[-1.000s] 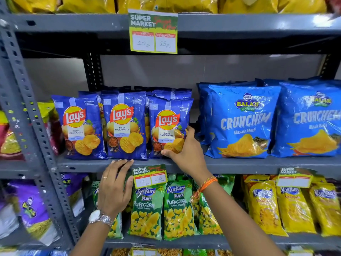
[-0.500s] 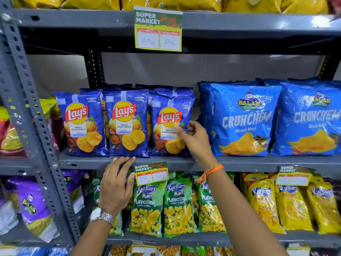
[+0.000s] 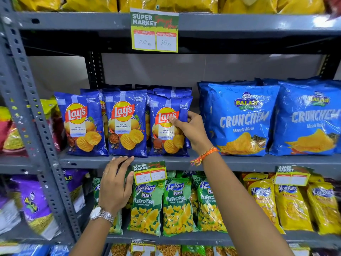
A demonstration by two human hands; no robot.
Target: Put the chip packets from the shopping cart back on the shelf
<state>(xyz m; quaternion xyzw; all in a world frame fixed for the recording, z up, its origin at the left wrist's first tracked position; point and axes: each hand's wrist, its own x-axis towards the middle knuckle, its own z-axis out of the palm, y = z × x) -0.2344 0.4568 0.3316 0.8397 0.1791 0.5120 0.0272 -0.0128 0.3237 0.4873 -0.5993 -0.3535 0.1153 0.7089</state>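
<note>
Left hand (image 3: 115, 183): thin ring (image 3: 105, 173) on 1 finger; silver metal-link wristwatch (image 3: 101, 215) with pale dial at wrist. Right hand (image 3: 190, 130): orange thread band (image 3: 206, 155) at wrist, frayed yellow-red tassel ends hanging. Both forearms bare, no sleeves in view.

The yellow packets (image 3: 166, 3) on the top shelf are cut off by the upper edge. Behind the front Lay's packets (image 3: 127, 122), further packets show only their tops. The right hand (image 3: 191, 132) covers part of the rightmost Lay's packet (image 3: 166, 133). The far-right Crunchem bag (image 3: 310, 119) runs past the frame. The lower price tag's (image 3: 149, 172) handwriting is hard to read.
</note>
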